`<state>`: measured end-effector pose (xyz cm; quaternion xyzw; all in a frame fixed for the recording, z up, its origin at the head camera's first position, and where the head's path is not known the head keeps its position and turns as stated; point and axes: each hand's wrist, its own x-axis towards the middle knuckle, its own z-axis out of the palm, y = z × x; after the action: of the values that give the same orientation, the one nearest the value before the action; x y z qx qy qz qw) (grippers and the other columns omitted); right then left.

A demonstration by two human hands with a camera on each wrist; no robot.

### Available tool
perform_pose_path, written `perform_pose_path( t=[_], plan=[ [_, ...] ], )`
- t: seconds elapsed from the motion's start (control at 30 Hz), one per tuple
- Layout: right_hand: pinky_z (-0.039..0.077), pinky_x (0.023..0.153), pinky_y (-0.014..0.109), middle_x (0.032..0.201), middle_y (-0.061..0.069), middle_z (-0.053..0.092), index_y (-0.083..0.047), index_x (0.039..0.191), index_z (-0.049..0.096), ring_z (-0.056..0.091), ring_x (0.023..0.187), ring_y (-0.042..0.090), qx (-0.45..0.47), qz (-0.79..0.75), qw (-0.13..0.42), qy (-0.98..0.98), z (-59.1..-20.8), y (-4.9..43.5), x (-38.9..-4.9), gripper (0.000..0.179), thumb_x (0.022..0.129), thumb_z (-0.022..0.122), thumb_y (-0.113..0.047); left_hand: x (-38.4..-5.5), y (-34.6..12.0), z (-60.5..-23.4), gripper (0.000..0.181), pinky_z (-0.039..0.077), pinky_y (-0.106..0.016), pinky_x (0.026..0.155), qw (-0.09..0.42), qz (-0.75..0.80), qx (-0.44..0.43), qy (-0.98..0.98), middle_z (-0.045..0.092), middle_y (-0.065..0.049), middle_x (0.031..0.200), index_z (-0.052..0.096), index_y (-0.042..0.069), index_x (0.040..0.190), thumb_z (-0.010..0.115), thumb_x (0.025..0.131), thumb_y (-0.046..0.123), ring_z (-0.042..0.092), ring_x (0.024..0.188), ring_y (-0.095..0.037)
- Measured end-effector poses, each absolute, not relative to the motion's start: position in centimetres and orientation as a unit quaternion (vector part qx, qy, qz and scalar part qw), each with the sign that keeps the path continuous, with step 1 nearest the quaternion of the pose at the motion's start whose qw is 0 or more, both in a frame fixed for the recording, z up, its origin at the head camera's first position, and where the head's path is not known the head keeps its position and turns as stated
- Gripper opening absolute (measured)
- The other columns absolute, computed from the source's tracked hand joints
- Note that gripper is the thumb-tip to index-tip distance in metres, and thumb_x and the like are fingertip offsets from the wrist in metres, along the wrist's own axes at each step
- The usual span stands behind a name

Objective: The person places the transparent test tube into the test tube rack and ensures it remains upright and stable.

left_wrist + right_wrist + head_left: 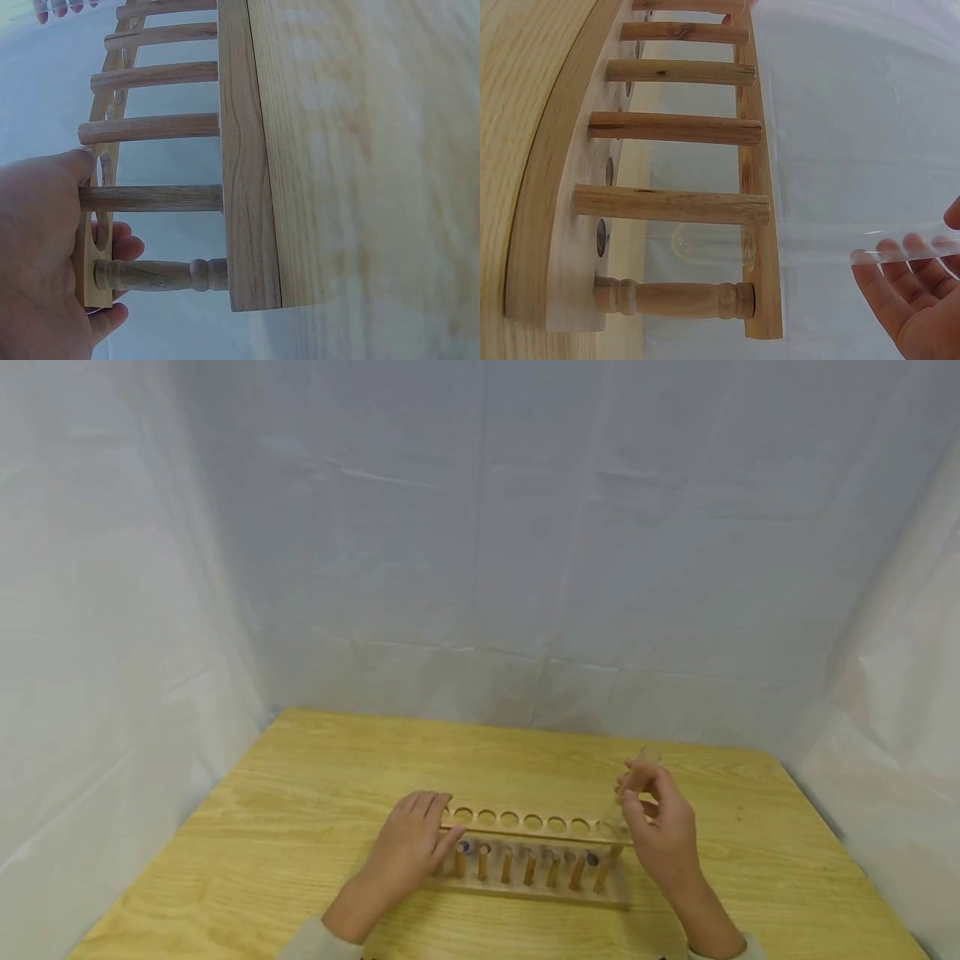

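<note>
1. Right hand [663, 814], at the lower right of the head view, pinches a clear, slender, round-bottomed tube [817, 244] between thumb and fingers.
2. Left hand [408, 843], lower centre, is clamped on the end of the pale wooden rack's perforated top rail [521, 832].
3. Only the right wrist view plainly shows the tube running through the rail's end hole, its rounded tip at centre, between rail and wooden base [540, 893], apart from the base; the head view gives just a blurred, tilted streak.
4. Left wrist view, lower left, reveals the thumb on the near side of the rail and fingertips beyond it, beside a turned wooden end post [150, 275]; from the head, the hand covers this end.
5. Straight brown wooden pegs [679, 129] line the rack, partly blocking both wrist views of the rail.
6. Beneath lies a yellow wood-grain table [300, 810]; wrinkled whitish sheeting [450, 568] fills the upper frame.
</note>
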<state>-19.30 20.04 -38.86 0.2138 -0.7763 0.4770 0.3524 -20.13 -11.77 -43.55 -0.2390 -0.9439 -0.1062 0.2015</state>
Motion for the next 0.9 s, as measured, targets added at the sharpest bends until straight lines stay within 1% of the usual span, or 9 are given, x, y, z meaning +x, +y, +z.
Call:
perform_pose_path(
  t=[0.1,0.23,0.37,0.57,0.7,0.8,0.9],
  plan=[
    [0.054,0.069,0.012,0.12,0.009,0.058,0.003,0.095,0.053,0.059,0.097,0.001,0.209,0.475,0.35,-0.78,-38.9,20.0,-19.3,0.014,0.088,0.051,0.015,-20.1,-11.8,-43.5,0.048,0.044,-0.045,0.102,0.202,-0.108,-0.239,-0.944,0.061,-0.015,0.118,0.056,-0.003,0.125,0.054,0.099,0.038,0.056,0.114,-0.03],
    [0.054,0.068,0.013,0.12,0.004,0.058,0.003,0.094,0.053,0.059,0.096,0.0,0.199,0.477,0.346,-0.783,-39.0,20.0,-19.3,0.015,0.087,0.052,0.016,-20.1,-11.8,-43.6,0.048,0.045,-0.045,0.101,0.206,-0.109,-0.242,-0.942,0.061,-0.014,0.117,0.056,-0.003,0.124,0.056,0.099,0.038,0.057,0.113,-0.03],
    [0.054,0.067,0.013,0.12,0.0,0.056,0.002,0.095,0.053,0.059,0.095,0.003,0.192,0.478,0.345,-0.785,-39.2,20.1,-19.5,0.017,0.087,0.053,0.017,-20.2,-11.8,-43.7,0.049,0.046,-0.044,0.1,0.208,-0.11,-0.243,-0.941,0.061,-0.014,0.117,0.056,-0.002,0.125,0.056,0.098,0.039,0.057,0.112,-0.03],
    [0.053,0.066,0.011,0.116,0.004,0.057,0.004,0.095,0.053,0.06,0.092,0.004,0.184,0.476,0.344,-0.788,-39.1,19.9,-19.5,0.016,0.086,0.053,0.018,-20.2,-11.8,-43.6,0.049,0.045,-0.045,0.101,0.202,-0.119,-0.239,-0.942,0.061,-0.014,0.118,0.056,-0.002,0.126,0.055,0.099,0.039,0.056,0.114,-0.03],
    [0.054,0.066,0.013,0.115,0.0,0.057,0.003,0.094,0.053,0.061,0.092,0.004,0.167,0.488,0.331,-0.79,-38.8,19.7,-19.4,0.015,0.087,0.055,0.016,-20.1,-11.7,-43.6,0.048,0.044,-0.046,0.102,0.205,-0.119,-0.24,-0.941,0.061,-0.015,0.118,0.056,-0.003,0.125,0.056,0.099,0.037,0.056,0.114,-0.031],
    [0.054,0.065,0.013,0.114,0.003,0.058,0.004,0.093,0.053,0.061,0.091,0.004,0.166,0.487,0.334,-0.789,-38.0,19.2,-18.7,0.014,0.086,0.054,0.017,-20.1,-11.7,-43.7,0.048,0.044,-0.045,0.102,0.206,-0.113,-0.24,-0.942,0.061,-0.015,0.118,0.056,-0.003,0.125,0.056,0.099,0.037,0.056,0.114,-0.031],
    [0.053,0.066,0.012,0.112,0.01,0.06,0.007,0.092,0.052,0.06,0.09,0.004,0.177,0.483,0.342,-0.786,-37.0,18.7,-17.9,0.013,0.086,0.052,0.018,-20.2,-11.7,-43.7,0.047,0.045,-0.045,0.102,0.211,-0.109,-0.242,-0.941,0.061,-0.015,0.117,0.056,-0.003,0.124,0.055,0.099,0.037,0.056,0.114,-0.03]
  ],
)
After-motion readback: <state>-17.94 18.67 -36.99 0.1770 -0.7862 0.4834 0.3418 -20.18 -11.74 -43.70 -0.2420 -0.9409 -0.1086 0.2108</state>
